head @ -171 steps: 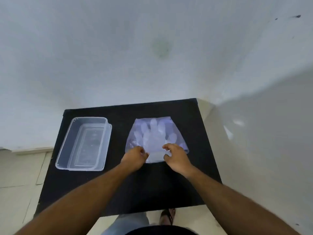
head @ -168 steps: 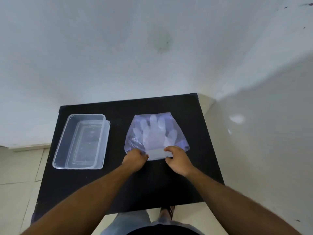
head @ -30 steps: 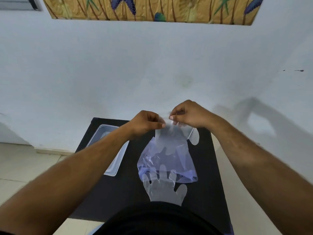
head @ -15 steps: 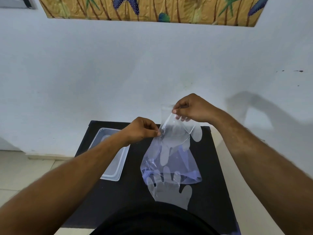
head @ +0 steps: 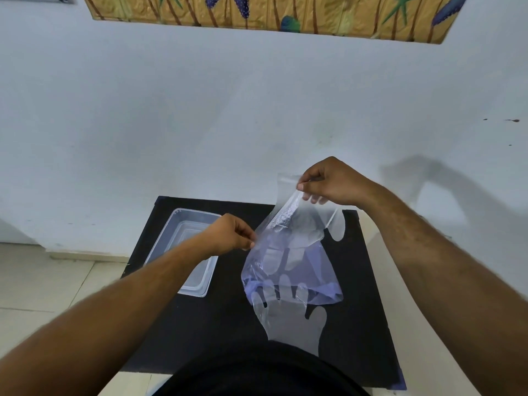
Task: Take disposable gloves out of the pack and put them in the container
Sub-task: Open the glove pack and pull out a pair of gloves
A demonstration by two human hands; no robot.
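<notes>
The bluish see-through glove pack [head: 288, 270] hangs in the air above the black table [head: 228, 318]. My left hand [head: 228, 237] pinches the pack's left edge. My right hand [head: 331, 181] pinches the cuff of a clear disposable glove [head: 311, 224] and holds it up and to the right, its fingers still partly inside the pack. Another clear glove [head: 291, 324] lies flat on the table below the pack, fingers pointing away from me. The clear rectangular container [head: 185, 241] stands on the table's left side, partly behind my left forearm.
A white wall rises just behind the table, with a patterned picture [head: 271, 15] hanging high on it. Tiled floor [head: 43, 281] lies to the left. My dark shirt [head: 257, 372] covers the table's near edge.
My hands lifted the pack off the table. Over the last second they moved apart: the right hand rose to the right with the glove cuff, the left hand dropped slightly with the pack edge.
</notes>
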